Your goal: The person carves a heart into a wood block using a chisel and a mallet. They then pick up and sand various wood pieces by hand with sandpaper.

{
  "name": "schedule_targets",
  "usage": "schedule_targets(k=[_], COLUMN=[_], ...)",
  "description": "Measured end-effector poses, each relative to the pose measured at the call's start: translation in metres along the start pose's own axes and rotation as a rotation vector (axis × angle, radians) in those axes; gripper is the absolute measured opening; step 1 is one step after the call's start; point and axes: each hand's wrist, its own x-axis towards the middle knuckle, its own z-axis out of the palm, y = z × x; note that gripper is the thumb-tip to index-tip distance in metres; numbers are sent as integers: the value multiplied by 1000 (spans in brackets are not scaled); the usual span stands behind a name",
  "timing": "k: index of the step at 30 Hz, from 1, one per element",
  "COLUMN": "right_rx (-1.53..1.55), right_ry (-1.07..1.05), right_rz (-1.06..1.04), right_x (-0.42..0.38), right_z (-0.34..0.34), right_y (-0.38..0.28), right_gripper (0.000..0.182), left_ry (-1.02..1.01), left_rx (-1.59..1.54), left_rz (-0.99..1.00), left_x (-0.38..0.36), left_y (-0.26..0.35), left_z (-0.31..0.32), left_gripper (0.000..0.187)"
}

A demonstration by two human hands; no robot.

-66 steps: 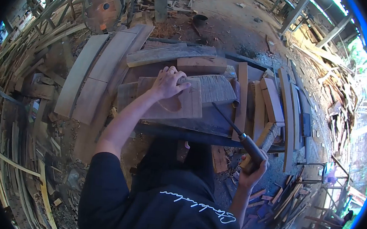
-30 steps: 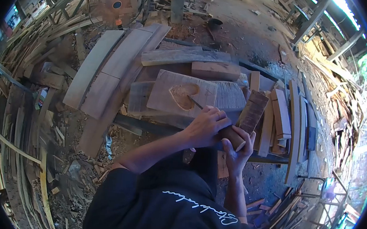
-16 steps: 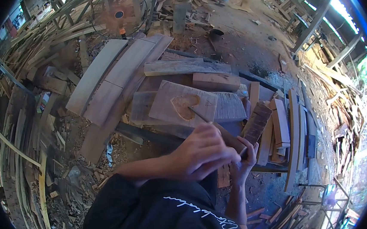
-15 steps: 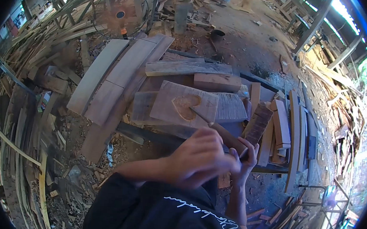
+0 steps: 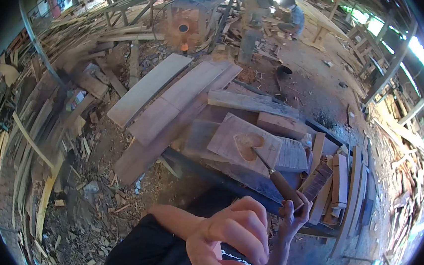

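My right hand (image 5: 295, 211) is wrapped round the wooden handle of a chisel (image 5: 284, 185), near its butt end. The chisel's thin metal blade slants up and left, its tip inside a heart-shaped hollow (image 5: 245, 144) carved in a light wooden board (image 5: 223, 137). That board lies on a thicker wooden block (image 5: 291, 156). Closer to me, in front of my shirt, is my left hand (image 5: 231, 236). Its fingers are loosely bent, the thumb stands apart, and nothing shows in it.
Long planks (image 5: 174, 104) lie to the left of the carved board. Wood blocks (image 5: 338, 180) and a beam (image 5: 251, 103) surround it on the bench. A round fan (image 5: 183, 28) stands beyond. Wood scraps cover the ground; a person (image 5: 293, 19) crouches far back.
My left hand has drawn back toward my body from beside the chisel handle, and its fingers have loosened. My view has tilted up and left. The chisel tip stays in the hollow.
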Motion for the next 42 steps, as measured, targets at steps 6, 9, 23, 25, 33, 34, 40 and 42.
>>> schedule_targets(k=[6,9,23,25,33,34,40,42], right_rx=[18,29,-172,-175,-151,-156,-55,-45], right_ry=[-31,-38,61,57,22,31,-54,-60], right_rz=[62,17,-33,-38,-21,-9,-34,-11], right_x=[-21,-22,4,5,0,-2,-11,-11], right_z=[6,11,44,42,31,28,21,14], right_y=[-5,-12,-55,-48,-32,-31,-35,-26], right_gripper=[35,35,45,42,42,42,42,42], left_ry=[-19,-96,-449,-452,-685,-607,-875,-909], left_rx=[-446,-406,1017,858,185,192,500,756], left_rz=[-158,-319,-1498,-1598,-1498,-1453,-1305,-1030], left_x=[2,-11,-374,-377,-301,-310,-400,-424], left_y=[32,49,0,-4,34,15,-93,-115], left_z=[-40,-69,-172,-178,-179,-159,-1,21], left_gripper=[9,28,36,34,27,27,37,38])
